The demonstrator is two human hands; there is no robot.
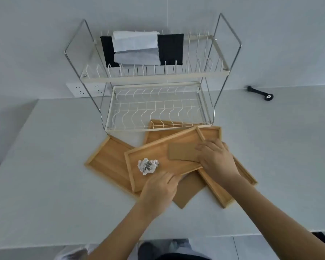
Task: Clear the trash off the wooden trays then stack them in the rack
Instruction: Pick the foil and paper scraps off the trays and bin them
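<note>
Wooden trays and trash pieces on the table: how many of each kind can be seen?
Wooden trays: 4
Brown cardboard pieces: 2
Crumpled paper ball: 1
Total: 7

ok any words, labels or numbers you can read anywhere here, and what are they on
None can be read.
Crumpled paper ball on the top wooden tray: grey marks, too blurred to read as text.
Power strip behind the dish rack: sockets only, no legible marking.
Brown card under the right hand: blank.
</note>
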